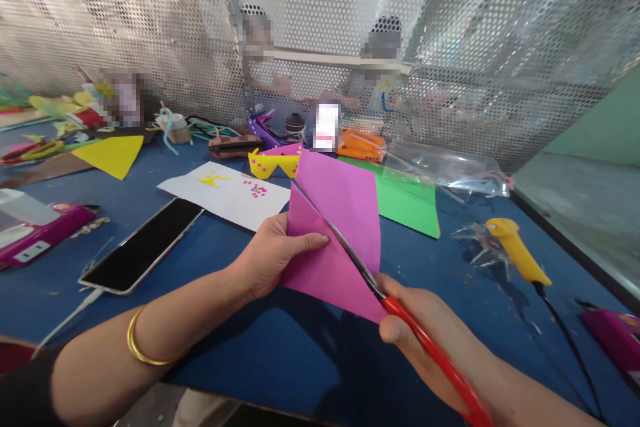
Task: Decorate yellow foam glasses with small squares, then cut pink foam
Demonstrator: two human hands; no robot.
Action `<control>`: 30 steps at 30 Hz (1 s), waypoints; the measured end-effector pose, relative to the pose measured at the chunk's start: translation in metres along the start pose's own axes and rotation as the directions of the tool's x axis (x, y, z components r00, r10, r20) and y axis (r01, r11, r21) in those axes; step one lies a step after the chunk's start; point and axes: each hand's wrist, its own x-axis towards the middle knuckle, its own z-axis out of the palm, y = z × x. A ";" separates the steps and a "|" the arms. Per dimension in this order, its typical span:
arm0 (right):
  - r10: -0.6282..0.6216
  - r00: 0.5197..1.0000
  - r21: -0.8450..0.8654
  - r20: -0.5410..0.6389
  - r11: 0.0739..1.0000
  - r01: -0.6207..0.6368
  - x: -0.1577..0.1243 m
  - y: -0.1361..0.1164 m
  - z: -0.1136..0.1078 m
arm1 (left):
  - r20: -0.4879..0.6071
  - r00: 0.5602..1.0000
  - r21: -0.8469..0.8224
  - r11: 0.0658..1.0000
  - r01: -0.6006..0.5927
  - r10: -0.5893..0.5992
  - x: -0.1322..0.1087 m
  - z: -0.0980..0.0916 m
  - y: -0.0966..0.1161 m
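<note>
My left hand (273, 250) pinches the left side of a pink sheet (345, 193), thumb on top, and holds it up above the blue table. In my right hand (425, 320) is a pair of scissors (425, 340) with red handles and metal blades. The blades lie slantwise over the sheet, pointing up and left from its lower right corner. A line runs along them towards the upper left edge; I cannot tell whether the sheet is cut there. Behind the sheet stand yellow paper glasses (273, 165) with pink dots.
A phone (145, 247) on a cable lies left, beside a white sheet (230, 203) bearing yellow and pink bits. Green sheets (407, 200) lie behind right. A yellow glue gun (517, 250) with a black cord is at right. Perforated mesh (320, 7) stands behind the table.
</note>
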 end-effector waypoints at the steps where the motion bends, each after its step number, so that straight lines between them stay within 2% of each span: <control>1: 0.001 1.000 -0.027 -0.019 1.000 -0.002 0.000 0.001 0.000 | 0.000 1.000 -0.002 1.000 0.001 -0.001 0.000 0.000 0.000; 4: 0.014 0.997 -0.121 -0.079 0.992 -0.023 0.000 0.001 0.001 | -0.008 1.000 0.001 1.000 0.006 -0.006 0.001 0.000 -0.001; 9: 0.014 0.994 -0.186 -0.109 0.982 -0.034 -0.001 -0.002 0.001 | -0.007 1.000 0.011 1.000 0.011 -0.011 0.001 -0.001 -0.002; 17: 0.041 0.996 -0.142 -0.080 0.988 -0.053 0.001 0.002 0.003 | -0.019 0.999 0.010 1.000 0.027 -0.027 0.001 -0.001 -0.001; 24: 0.040 0.996 -0.005 -0.079 0.999 -0.040 -0.002 0.009 0.002 | -0.031 0.999 -0.002 1.000 0.015 -0.015 0.002 0.001 0.002; 28: 0.046 0.999 0.242 -0.004 0.969 -0.044 -0.008 0.011 -0.004 | -0.062 0.997 -0.030 0.999 0.038 -0.040 0.005 -0.002 0.004; 30: 0.056 0.997 0.337 -0.047 0.941 -0.037 -0.010 0.009 -0.013 | -0.081 0.995 -0.037 0.998 0.056 -0.059 0.007 -0.003 0.004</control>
